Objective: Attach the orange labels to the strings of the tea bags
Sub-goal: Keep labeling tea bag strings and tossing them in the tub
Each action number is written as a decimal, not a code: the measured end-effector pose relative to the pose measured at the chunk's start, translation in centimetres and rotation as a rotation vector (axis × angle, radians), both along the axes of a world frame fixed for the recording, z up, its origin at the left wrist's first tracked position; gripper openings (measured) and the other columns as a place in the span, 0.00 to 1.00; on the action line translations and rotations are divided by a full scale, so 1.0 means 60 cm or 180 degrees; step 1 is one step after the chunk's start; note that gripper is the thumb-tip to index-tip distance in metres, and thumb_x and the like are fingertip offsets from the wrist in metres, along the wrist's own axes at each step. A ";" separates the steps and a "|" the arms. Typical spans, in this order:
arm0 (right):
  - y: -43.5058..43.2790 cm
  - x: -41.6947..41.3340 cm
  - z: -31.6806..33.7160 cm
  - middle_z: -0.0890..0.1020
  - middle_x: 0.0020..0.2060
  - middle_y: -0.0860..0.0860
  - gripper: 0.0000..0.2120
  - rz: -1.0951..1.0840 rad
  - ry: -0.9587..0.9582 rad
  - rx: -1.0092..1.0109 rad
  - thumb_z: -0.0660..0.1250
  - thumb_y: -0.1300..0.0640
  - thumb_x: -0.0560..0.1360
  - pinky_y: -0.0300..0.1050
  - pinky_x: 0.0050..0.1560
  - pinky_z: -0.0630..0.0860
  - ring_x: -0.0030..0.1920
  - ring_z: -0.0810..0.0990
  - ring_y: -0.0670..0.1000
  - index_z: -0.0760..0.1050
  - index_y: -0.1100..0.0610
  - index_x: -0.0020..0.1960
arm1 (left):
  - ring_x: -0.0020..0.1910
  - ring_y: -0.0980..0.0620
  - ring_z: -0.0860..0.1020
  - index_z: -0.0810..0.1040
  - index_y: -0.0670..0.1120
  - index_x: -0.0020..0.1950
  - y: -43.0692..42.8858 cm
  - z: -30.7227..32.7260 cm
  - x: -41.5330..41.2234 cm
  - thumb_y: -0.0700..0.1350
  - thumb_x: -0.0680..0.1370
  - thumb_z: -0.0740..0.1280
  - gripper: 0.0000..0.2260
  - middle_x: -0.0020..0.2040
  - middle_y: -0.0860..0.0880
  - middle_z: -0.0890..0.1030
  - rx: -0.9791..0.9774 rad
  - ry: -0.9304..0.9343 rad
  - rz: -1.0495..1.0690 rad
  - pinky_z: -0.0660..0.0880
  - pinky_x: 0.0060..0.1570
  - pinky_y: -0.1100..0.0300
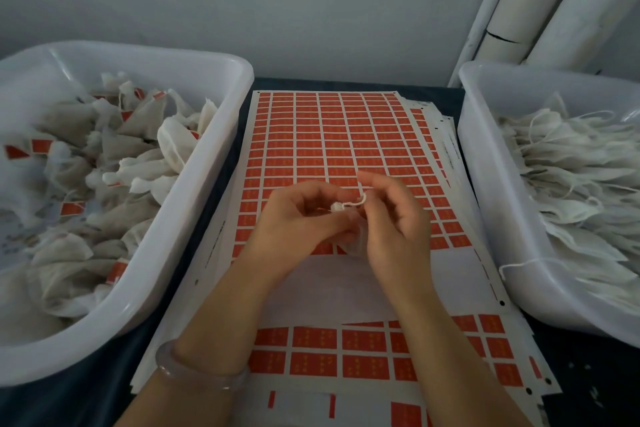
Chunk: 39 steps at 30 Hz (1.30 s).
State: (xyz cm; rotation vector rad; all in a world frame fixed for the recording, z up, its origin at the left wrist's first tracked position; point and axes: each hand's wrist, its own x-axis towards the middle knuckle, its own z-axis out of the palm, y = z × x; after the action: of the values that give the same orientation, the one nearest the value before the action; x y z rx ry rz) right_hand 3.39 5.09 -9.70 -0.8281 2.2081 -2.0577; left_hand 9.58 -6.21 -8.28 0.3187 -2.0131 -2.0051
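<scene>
A sheet of orange labels (332,135) lies flat on the table between two tubs. Above its lower rows, my left hand (301,218) grips a white tea bag (353,239), whose crumpled body shows between my two hands. My right hand (391,218) pinches the bag's white string (356,202), which loops up between my fingertips. No label is visible on this string. The lower part of the sheet has bare white backing where labels are gone.
A white tub (194,204) on the left holds several tea bags with orange labels on them. A white tub (485,184) on the right holds several unlabelled tea bags with loose strings. More label sheets (346,357) lie near me. White pipes (540,3) stand at the back right.
</scene>
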 end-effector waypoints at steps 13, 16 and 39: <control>0.009 -0.011 0.006 0.83 0.41 0.36 0.09 0.0549 -0.0297 -0.0120 0.71 0.47 0.67 0.26 0.41 0.74 0.45 0.81 0.36 0.80 0.45 0.47 | 0.40 0.48 0.84 0.83 0.44 0.45 -0.008 0.005 0.001 0.38 0.72 0.71 0.04 0.41 0.47 0.85 -0.0030 0.0037 0.0287 0.79 0.38 0.61; 0.011 -0.017 0.003 0.83 0.37 0.34 0.07 0.0429 -0.0044 -0.0036 0.72 0.55 0.70 0.26 0.39 0.74 0.42 0.81 0.36 0.79 0.43 0.43 | 0.38 0.47 0.84 0.82 0.47 0.42 -0.010 0.006 0.001 0.36 0.72 0.71 0.06 0.39 0.47 0.84 -0.0080 0.0068 0.0328 0.80 0.37 0.60; 0.013 -0.019 0.012 0.79 0.44 0.32 0.18 0.0849 -0.0271 0.0628 0.54 0.28 0.69 0.28 0.42 0.74 0.47 0.78 0.32 0.71 0.36 0.50 | 0.33 0.48 0.82 0.81 0.45 0.39 -0.003 0.003 0.002 0.34 0.74 0.67 0.08 0.35 0.44 0.83 0.0135 -0.0008 -0.0134 0.79 0.34 0.61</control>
State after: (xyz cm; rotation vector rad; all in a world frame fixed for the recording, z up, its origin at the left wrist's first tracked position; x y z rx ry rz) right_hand 2.25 5.86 -8.99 -0.9367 2.0824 -1.6930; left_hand 9.68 -6.38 -8.08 0.2902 -1.9972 -2.0761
